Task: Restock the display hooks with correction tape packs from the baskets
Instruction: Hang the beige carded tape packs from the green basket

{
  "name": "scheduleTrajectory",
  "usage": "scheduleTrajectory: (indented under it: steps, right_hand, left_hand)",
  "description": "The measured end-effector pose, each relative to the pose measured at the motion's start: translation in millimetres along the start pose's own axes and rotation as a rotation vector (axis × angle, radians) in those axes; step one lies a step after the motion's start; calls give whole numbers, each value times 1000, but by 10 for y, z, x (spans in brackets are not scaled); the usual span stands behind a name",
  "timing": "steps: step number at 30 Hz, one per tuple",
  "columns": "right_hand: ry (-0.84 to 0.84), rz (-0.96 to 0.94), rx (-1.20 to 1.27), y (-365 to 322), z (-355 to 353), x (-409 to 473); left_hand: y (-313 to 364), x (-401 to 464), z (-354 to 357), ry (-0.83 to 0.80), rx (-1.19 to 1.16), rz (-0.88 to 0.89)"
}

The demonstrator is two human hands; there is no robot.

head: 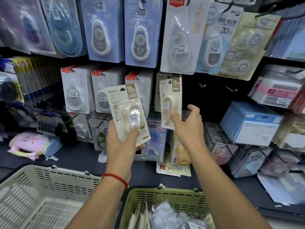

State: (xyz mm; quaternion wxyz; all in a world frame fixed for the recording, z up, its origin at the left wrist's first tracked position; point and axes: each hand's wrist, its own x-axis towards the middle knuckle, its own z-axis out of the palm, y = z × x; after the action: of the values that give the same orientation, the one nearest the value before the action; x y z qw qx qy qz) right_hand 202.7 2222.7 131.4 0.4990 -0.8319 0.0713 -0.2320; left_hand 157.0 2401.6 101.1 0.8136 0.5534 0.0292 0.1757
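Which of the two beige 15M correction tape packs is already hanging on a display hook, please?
The right-hand pack, beside the right hand, hangs from a hook; the other pack is gripped in the left hand.

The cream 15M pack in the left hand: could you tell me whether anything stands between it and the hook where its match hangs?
Only partly. The right hand is at the hanging 15M pack on that hook, just right of the held pack in the left hand. Two bare hooks further right look unobstructed.
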Motion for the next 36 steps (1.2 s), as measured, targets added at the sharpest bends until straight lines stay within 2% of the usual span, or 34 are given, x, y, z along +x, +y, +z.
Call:
scheduleTrajectory:
  steps: [2, 3, 7, 9, 17, 20, 28, 30, 33, 34, 36]
  right_hand:
    - [5, -63, -106, -14, 3, -47]
    - [-41, -85, -76, -34, 2, -62]
    - [-542, -50, 261, -92, 18, -136]
    - [-609, -84, 318, -70, 39, -144]
    - [-221, -14, 458, -23, 27, -42]
    - [-172, 28, 448, -11, 19, -18]
    - [-92, -44, 377, -32, 19, 28]
    - [-105, -51, 206, 2, 15, 62]
    - [-126, -30, -261, 139, 17, 105]
    - [-94, -77, -396, 183, 21, 101]
    - [-15, -320, -494, 224, 51, 71]
  left_hand:
    - [-7, -13, 9, -14, -2, 13]
    - [-6, -21, 20, -32, -8, 15]
    - [13, -59, 75, -176, -102, -33]
    - [18, -72, 88, -242, -138, -62]
    - [-5, -69, 100, -252, -103, -136]
    - [-6, -88, 121, -277, -115, -130]
    - [3, -59, 116, -292, -88, -60]
    - [-11, 27, 138, -249, 124, 14]
    - [-45, 243, 153, -179, 532, 188]
    - [-73, 321, 150, -166, 644, 252]
    - [-135, 479, 143, -157, 855, 381]
